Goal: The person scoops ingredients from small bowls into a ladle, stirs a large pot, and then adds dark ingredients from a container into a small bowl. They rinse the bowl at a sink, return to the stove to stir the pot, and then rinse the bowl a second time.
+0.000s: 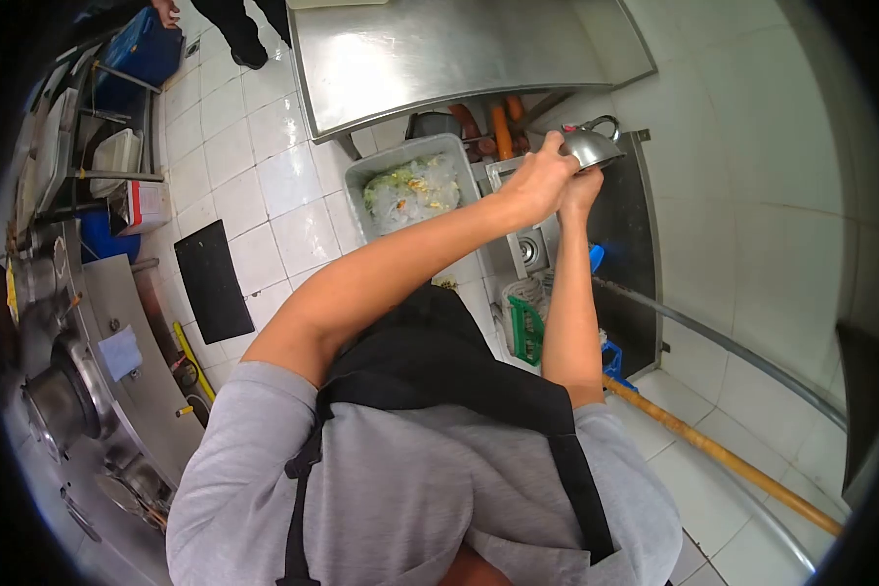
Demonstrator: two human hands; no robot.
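My left hand (537, 181) reaches out in front of me and grips the rim of a small steel bowl (591, 146). Just below the bowl, my right hand (581, 190) comes up against its underside, so both hands meet at it. The bowl is tilted and held over a dark steel sink area (620, 225). A drain (529, 249) shows below my hands. I wear a grey shirt and a black apron.
A grey tub (381, 171) of pale food scraps stands on the tiled floor beside a steel table (439, 59). A green basket (525, 327), a wooden pole (723, 454), a black mat (213, 278) and a stove range (68, 391) are around. Another person's legs (234, 29) stand far off.
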